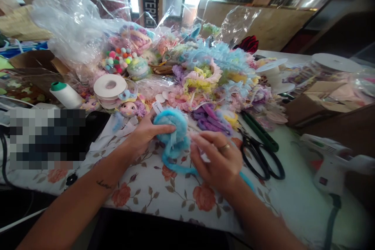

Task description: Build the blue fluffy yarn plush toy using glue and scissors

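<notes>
My left hand (146, 131) is closed on a fluffy blue piece (172, 121), its thumb lying across the front. A white tag sticks up at the top of this piece. From its lower side a blue fuzzy cord (178, 168) curls down and passes beneath my right hand (218, 158). My right hand, with a ring on one finger, is just right of the blue piece. Its fingertips are bent together; what they pinch, if anything, is too small and blurred to name.
Black scissors (258, 156) and a green-handled tool (260, 131) lie right of my right hand. A glue gun (331, 164) stands farther right, by a cardboard box (319, 103). Ruffled trims (216, 58), a ribbon spool (109, 86) and a thread cone (66, 93) lie behind.
</notes>
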The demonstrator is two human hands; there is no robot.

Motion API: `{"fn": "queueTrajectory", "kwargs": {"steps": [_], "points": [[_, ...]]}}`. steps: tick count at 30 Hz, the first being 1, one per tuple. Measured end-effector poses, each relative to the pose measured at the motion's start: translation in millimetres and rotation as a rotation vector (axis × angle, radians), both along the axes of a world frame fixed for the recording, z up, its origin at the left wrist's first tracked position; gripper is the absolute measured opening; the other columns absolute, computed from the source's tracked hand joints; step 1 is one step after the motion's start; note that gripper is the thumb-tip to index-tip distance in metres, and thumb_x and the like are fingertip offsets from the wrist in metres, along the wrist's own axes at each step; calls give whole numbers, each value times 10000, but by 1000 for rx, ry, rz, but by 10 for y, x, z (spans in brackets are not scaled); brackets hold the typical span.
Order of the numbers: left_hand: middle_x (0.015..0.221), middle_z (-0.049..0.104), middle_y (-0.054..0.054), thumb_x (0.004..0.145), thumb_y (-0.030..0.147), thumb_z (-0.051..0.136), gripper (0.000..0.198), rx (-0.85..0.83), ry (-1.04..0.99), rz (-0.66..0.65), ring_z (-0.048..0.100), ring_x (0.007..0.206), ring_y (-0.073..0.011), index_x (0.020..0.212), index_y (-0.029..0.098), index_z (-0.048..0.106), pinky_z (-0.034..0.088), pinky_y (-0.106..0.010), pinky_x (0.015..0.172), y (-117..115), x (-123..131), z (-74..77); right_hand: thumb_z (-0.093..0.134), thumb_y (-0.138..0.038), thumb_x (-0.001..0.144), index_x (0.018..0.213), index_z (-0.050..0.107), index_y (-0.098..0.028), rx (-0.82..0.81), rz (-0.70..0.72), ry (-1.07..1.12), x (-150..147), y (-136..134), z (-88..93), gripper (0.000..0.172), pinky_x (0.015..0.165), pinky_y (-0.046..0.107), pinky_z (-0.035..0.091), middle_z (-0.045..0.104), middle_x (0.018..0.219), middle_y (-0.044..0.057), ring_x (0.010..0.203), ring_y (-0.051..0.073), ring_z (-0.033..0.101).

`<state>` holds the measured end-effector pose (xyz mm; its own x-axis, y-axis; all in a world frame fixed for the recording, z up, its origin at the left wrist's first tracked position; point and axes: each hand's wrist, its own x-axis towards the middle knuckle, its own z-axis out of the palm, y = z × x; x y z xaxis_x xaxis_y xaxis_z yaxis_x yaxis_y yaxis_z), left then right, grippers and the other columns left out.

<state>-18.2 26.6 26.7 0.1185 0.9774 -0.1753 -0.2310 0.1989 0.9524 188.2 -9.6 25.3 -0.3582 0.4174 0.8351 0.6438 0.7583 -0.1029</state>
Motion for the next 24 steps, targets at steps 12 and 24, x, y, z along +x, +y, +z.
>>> {"fn": "queueTrajectory", "kwargs": {"steps": [12, 24], "points": [[835, 762, -53, 547, 313, 959, 383, 12, -58, -42, 714, 764, -255, 866, 233, 762, 600, -338, 634, 27, -108, 83, 648, -526, 708, 825, 725, -198, -966, -785, -2, 1782, 37, 80, 356, 677, 420, 518, 788, 843, 136, 773, 335, 727], [1103, 772, -80, 510, 345, 983, 758, -7, 151, -65, 725, 1058, -327, 1187, 213, 669, 615, -414, 853, 151, -202, 2, 589, -551, 637, 664, 624, -232, -1194, -800, -263, 1682, 276, 91, 322, 575, 378, 434, 740, 738, 134, 696, 323, 694]]}}
